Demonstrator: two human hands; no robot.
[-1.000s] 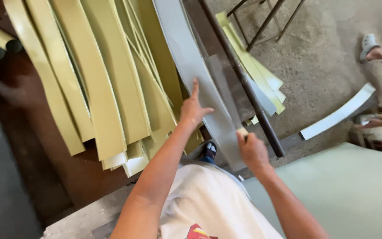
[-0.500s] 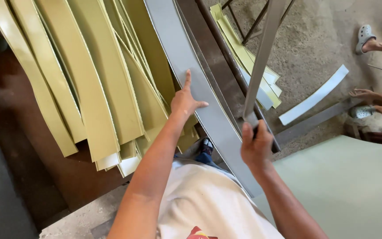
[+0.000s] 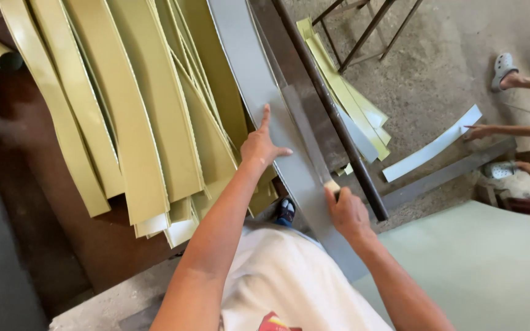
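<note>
Rough concrete floor [image 3: 437, 67] shows to the right of a dark brown workbench [image 3: 44, 208] seen from above, and across that bench lies the long grey strip [image 3: 259, 92], running from the top of the view down toward the person's body. The left hand [image 3: 260, 146] rests flat on the strip's left edge, fingers spread and index finger stretched up along it, closed on nothing. The right hand [image 3: 346, 211] is lower and to the right, at the strip's other edge, its fingers curled around a small pale brush handle [image 3: 332, 186] that pokes out above the knuckles; the bristle end cannot be made out. The strip passes between the two hands and its near end overhangs the bench by the person's white shirt [image 3: 289, 282]. Just left of the left hand a fan of yellow-green strips [image 3: 130, 110] covers most of the bench, their pale ends reaching the near edge. Right of the grey strip a dark metal bar [image 3: 338, 122] runs along the bench edge, with more yellow-green offcuts [image 3: 345, 98] on the floor past it. Farther right lie a white curved strip [image 3: 430, 150] and another grey piece [image 3: 449, 175], near other people's feet in sandals [image 3: 504, 64]. A pale green sheet [image 3: 486, 263] fills the lower right corner
</note>
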